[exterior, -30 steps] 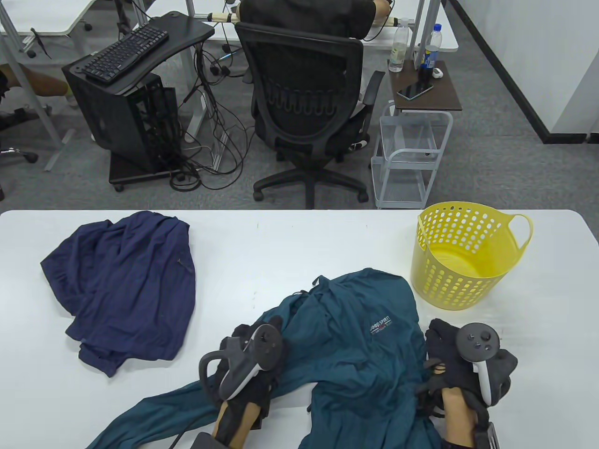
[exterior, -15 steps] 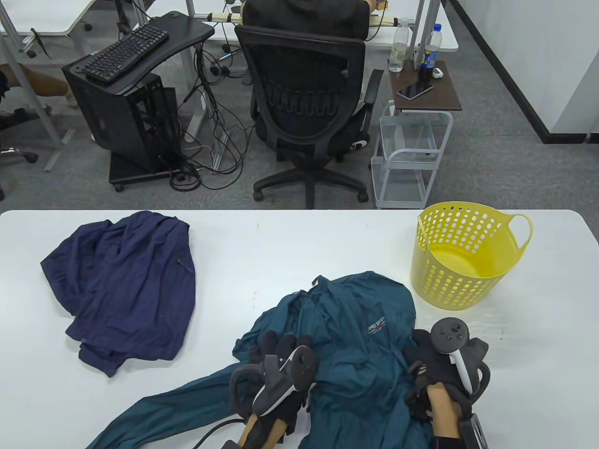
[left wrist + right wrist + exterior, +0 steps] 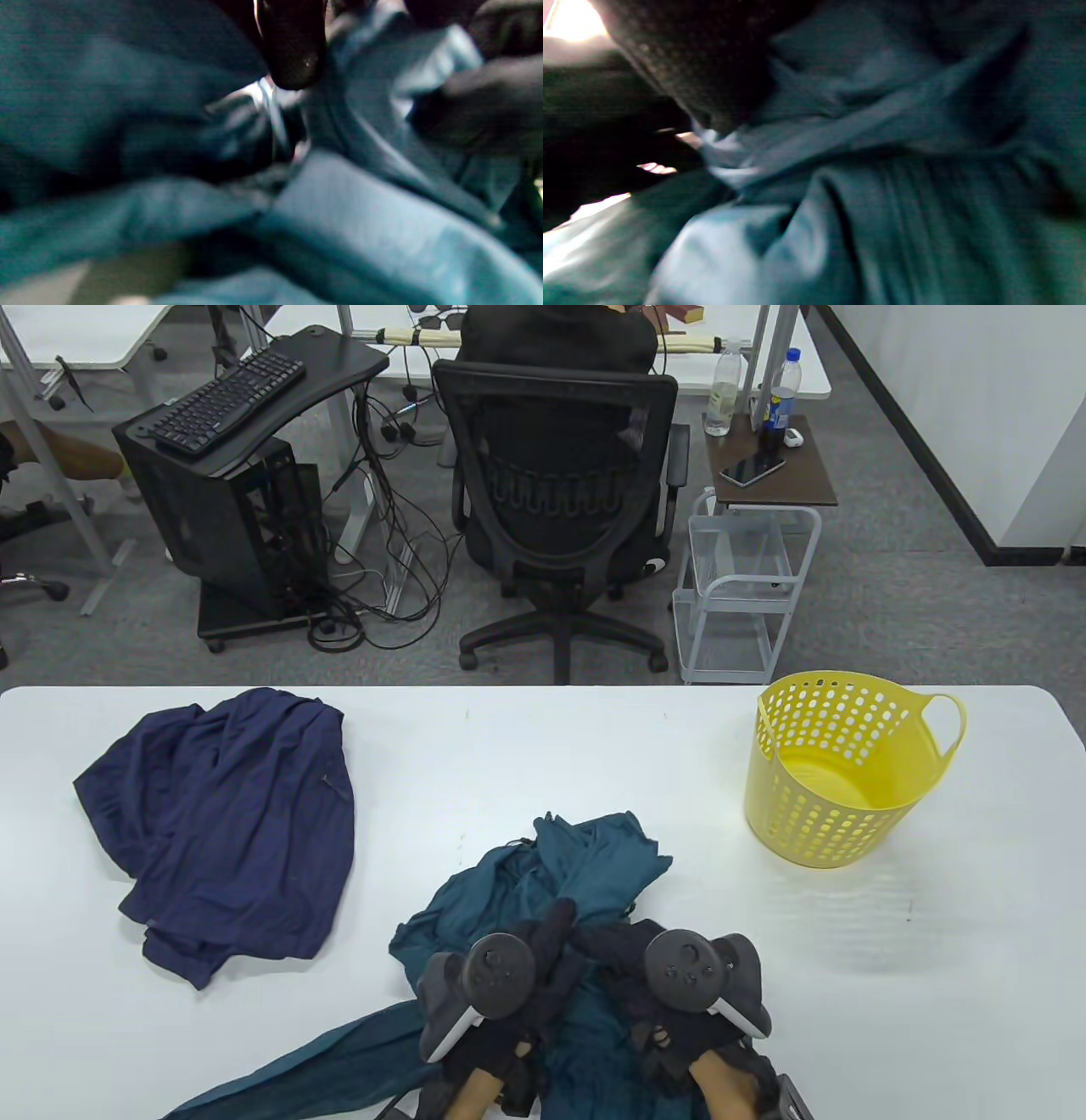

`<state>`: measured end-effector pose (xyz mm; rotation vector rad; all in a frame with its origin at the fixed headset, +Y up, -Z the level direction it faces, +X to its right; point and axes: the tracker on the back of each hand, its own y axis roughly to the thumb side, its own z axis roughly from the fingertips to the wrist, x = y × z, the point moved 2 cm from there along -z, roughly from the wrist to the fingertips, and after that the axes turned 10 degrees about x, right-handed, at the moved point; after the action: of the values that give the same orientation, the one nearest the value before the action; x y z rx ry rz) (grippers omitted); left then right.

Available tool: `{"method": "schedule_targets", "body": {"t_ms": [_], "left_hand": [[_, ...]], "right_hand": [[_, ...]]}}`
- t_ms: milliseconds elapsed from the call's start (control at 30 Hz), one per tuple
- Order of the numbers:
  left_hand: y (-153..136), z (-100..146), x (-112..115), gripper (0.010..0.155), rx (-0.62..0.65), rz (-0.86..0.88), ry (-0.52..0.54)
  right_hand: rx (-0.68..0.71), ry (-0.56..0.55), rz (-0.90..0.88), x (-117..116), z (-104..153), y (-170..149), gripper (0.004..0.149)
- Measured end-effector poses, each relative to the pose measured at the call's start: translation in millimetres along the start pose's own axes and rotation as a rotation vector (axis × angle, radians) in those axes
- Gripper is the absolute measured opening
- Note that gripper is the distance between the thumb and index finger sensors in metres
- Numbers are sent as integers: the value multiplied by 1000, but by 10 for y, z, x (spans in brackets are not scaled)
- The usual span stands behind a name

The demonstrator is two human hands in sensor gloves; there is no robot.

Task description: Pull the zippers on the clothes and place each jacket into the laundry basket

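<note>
A teal jacket (image 3: 585, 861) lies bunched near the table's front middle, one sleeve (image 3: 314, 1065) trailing toward the front left. My left hand (image 3: 543, 937) and right hand (image 3: 615, 942) sit side by side on it, fingers curled into the gathered cloth. Both wrist views are blurred and filled with the teal jacket (image 3: 382, 237) (image 3: 903, 203); a dark gloved finger (image 3: 292, 46) presses into a fold. A navy jacket (image 3: 225, 823) lies crumpled at the table's left. The yellow laundry basket (image 3: 836, 768) stands open and holds nothing at the back right.
The white table (image 3: 526, 755) ends at its far edge just behind the basket. Beyond it are an office chair (image 3: 560, 500) with a seated person, a wire trolley (image 3: 738, 585) and a keyboard stand (image 3: 237, 407).
Both hands have come together over the teal jacket, the right moving left and the left moving right. The jacket has gone from spread out to a tight bundle, pulled away from the basket.
</note>
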<state>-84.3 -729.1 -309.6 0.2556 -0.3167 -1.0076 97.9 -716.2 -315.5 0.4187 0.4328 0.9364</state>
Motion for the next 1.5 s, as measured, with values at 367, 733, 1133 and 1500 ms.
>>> {"method": "schedule_targets", "body": {"t_ms": [367, 733, 1133, 1500], "left_hand": [[-26, -71, 117, 52, -82, -106, -34], [-291, -15, 42, 54, -152, 246, 48], [-512, -11, 129, 53, -236, 516, 8], [-348, -93, 203, 55, -83, 413, -130]], "right_hand": [[-99, -38, -289, 326, 202, -411, 45], [-427, -11, 175, 196, 212, -624, 50], [-494, 76, 96, 17, 172, -634, 56], [-338, 3, 33, -264, -90, -456, 60]]}}
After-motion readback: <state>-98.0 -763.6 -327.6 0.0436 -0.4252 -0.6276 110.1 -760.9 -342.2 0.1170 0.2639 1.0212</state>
